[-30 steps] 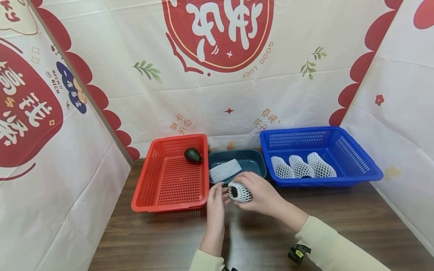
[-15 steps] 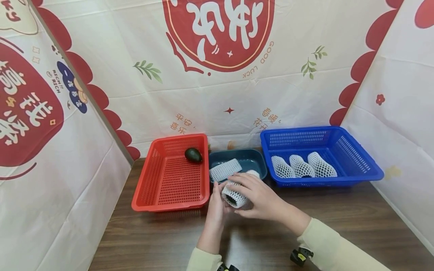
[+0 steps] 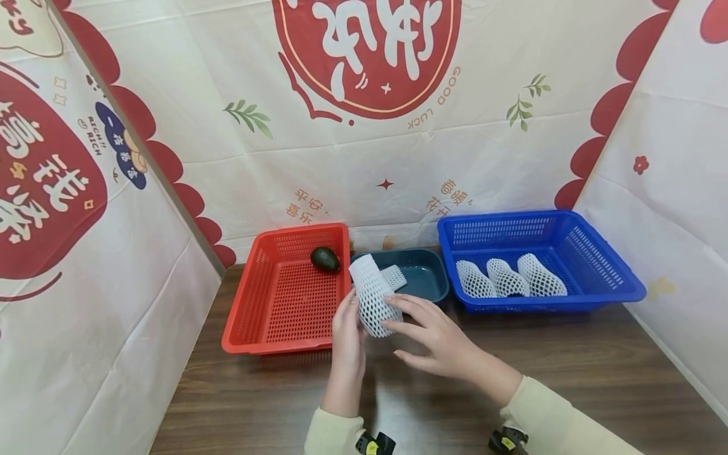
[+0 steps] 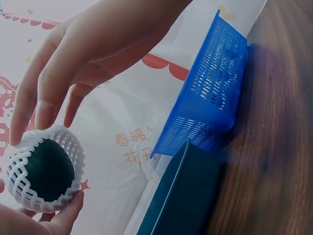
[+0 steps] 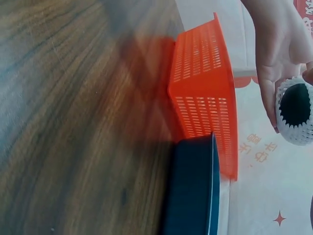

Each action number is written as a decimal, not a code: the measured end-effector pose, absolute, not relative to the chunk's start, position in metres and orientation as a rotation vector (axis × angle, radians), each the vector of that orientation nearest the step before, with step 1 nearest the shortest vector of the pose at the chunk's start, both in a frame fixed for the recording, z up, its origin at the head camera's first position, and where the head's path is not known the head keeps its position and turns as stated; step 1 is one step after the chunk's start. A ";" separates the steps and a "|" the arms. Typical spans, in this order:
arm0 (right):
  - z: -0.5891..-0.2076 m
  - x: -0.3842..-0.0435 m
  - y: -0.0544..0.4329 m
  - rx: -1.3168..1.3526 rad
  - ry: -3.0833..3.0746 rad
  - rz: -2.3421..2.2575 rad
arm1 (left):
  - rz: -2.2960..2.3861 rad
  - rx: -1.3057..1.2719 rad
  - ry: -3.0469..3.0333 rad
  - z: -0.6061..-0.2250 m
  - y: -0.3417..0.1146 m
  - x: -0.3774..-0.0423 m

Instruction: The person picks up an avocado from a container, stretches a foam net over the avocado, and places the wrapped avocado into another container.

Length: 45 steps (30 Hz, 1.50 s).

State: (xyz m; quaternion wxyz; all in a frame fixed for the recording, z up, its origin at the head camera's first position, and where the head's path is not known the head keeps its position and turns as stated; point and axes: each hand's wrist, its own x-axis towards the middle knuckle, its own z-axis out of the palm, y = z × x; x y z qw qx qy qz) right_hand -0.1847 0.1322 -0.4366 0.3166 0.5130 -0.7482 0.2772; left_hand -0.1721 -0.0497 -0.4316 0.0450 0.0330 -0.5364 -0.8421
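An avocado in a white foam net sleeve is held up over the table, its dark green end showing in both wrist views. My left hand grips the sleeved fruit from the left side. The fingertips of my right hand rest loosely against the net, fingers spread and slightly bent. Behind the hands, another foam net lies in a teal tray, partly hidden by the held one. A bare avocado sits in the red basket.
On the right stands a blue basket with three net-wrapped fruits in a row. The teal tray sits between the two baskets on the wooden table. Printed cloth walls close off the back and sides.
The wrapped avocado has been turned so the net's long side faces the head camera, and has moved slightly left. My right hand has loosened from around it to a light fingertip touch.
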 end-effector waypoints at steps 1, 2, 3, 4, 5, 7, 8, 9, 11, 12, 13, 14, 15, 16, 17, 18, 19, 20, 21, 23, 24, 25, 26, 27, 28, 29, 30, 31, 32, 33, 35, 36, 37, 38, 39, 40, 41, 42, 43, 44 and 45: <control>-0.437 -0.184 0.132 1.351 -1.953 0.743 | -2.565 0.101 -1.642 -0.431 -0.050 -0.172; -0.437 -0.184 0.131 1.347 -1.941 0.756 | -2.555 0.100 -1.647 -0.431 -0.050 -0.172; -0.437 -0.183 0.131 1.341 -1.931 0.775 | -2.548 0.098 -1.650 -0.431 -0.049 -0.172; -0.437 -0.183 0.131 1.330 -1.925 0.792 | -2.546 0.100 -1.650 -0.431 -0.049 -0.172; -0.438 -0.182 0.130 1.316 -1.922 0.813 | -2.543 0.104 -1.653 -0.430 -0.049 -0.172; -0.438 -0.181 0.130 1.278 -1.934 0.857 | -2.545 0.109 -1.658 -0.431 -0.049 -0.172; -0.439 -0.180 0.130 1.257 -1.946 0.879 | -2.541 0.111 -1.666 -0.431 -0.048 -0.172; -0.439 -0.179 0.130 1.234 -1.960 0.901 | -2.542 0.112 -1.670 -0.431 -0.048 -0.172; -0.441 -0.178 0.130 1.183 -1.995 0.943 | -2.540 0.130 -1.682 -0.431 -0.048 -0.172; -0.442 -0.177 0.130 1.154 -2.015 0.968 | -2.538 0.137 -1.687 -0.431 -0.048 -0.172; -0.442 -0.177 0.130 1.126 -2.028 0.991 | -2.530 0.145 -1.693 -0.431 -0.047 -0.171; -0.443 -0.176 0.130 1.092 -2.047 1.016 | -2.522 0.144 -1.697 -0.431 -0.047 -0.171; -0.443 -0.176 0.130 1.057 -2.066 1.039 | -2.520 0.149 -1.697 -0.431 -0.046 -0.171; -0.443 -0.175 0.131 1.022 -2.083 1.064 | -2.519 0.159 -1.698 -0.431 -0.046 -0.171; -0.443 -0.175 0.131 0.987 -2.098 1.085 | -2.516 0.164 -1.703 -0.431 -0.045 -0.171; -0.443 -0.174 0.131 0.949 -2.116 1.105 | -2.515 0.167 -1.707 -0.431 -0.045 -0.171; -0.442 -0.173 0.131 0.915 -2.129 1.123 | -2.513 0.169 -1.711 -0.432 -0.044 -0.171; -0.442 -0.173 0.131 0.881 -2.144 1.138 | -2.514 0.168 -1.712 -0.432 -0.043 -0.171; -0.442 -0.172 0.131 0.854 -2.152 1.149 | -2.515 0.176 -1.716 -0.432 -0.043 -0.171; -0.441 -0.171 0.131 0.806 -2.164 1.158 | -2.515 0.163 -1.717 -0.433 -0.041 -0.170; -0.441 -0.171 0.131 0.787 -2.166 1.164 | -2.512 0.150 -1.714 -0.433 -0.041 -0.170; -0.440 -0.171 0.131 0.768 -2.169 1.169 | -2.509 0.139 -1.708 -0.433 -0.040 -0.169; -0.440 -0.171 0.131 0.750 -2.172 1.170 | -2.506 0.130 -1.705 -0.433 -0.039 -0.169; -0.440 -0.171 0.131 0.733 -2.177 1.174 | -2.499 0.121 -1.708 -0.433 -0.039 -0.169; -0.440 -0.171 0.132 0.715 -2.183 1.179 | -2.490 0.108 -1.712 -0.433 -0.038 -0.169; -0.441 -0.172 0.132 0.699 -2.187 1.192 | -2.483 0.099 -1.714 -0.432 -0.037 -0.168; -0.441 -0.172 0.132 0.682 -2.194 1.209 | -2.472 0.093 -1.720 -0.432 -0.037 -0.168; -0.441 -0.171 0.132 0.666 -2.200 1.229 | -2.463 0.087 -1.725 -0.433 -0.037 -0.169; -0.442 -0.171 0.132 0.653 -2.203 1.246 | -2.455 0.079 -1.731 -0.433 -0.037 -0.169; -0.442 -0.171 0.132 0.642 -2.205 1.264 | -2.445 0.068 -1.736 -0.433 -0.037 -0.169; -0.443 -0.171 0.132 0.621 -2.208 1.298 | -2.431 0.058 -1.744 -0.433 -0.036 -0.169; -0.443 -0.171 0.132 0.614 -2.210 1.309 | -2.422 0.053 -1.750 -0.433 -0.036 -0.169; -0.443 -0.171 0.132 0.609 -2.210 1.316 | -2.411 0.049 -1.758 -0.432 -0.036 -0.169; -0.444 -0.171 0.132 0.606 -2.210 1.320 | -2.402 0.049 -1.766 -0.432 -0.037 -0.169; -0.444 -0.171 0.132 0.604 -2.210 1.334 | -2.391 0.048 -1.776 -0.432 -0.037 -0.169; -0.444 -0.171 0.132 0.597 -2.210 1.349 | -2.383 0.047 -1.782 -0.432 -0.037 -0.168; -0.445 -0.171 0.132 0.595 -2.208 1.365 | -2.376 0.042 -1.786 -0.432 -0.037 -0.168; -0.445 -0.171 0.132 0.588 -2.206 1.380 | -2.372 0.037 -1.788 -0.431 -0.037 -0.168; -0.446 -0.171 0.132 0.578 -2.205 1.395 | -2.367 0.034 -1.794 -0.431 -0.037 -0.168; -0.446 -0.171 0.132 0.567 -2.206 1.409 | -2.368 0.036 -1.798 -0.431 -0.037 -0.168; -0.446 -0.172 0.131 0.548 -2.209 1.430 | -2.363 0.037 -1.807 -0.430 -0.037 -0.167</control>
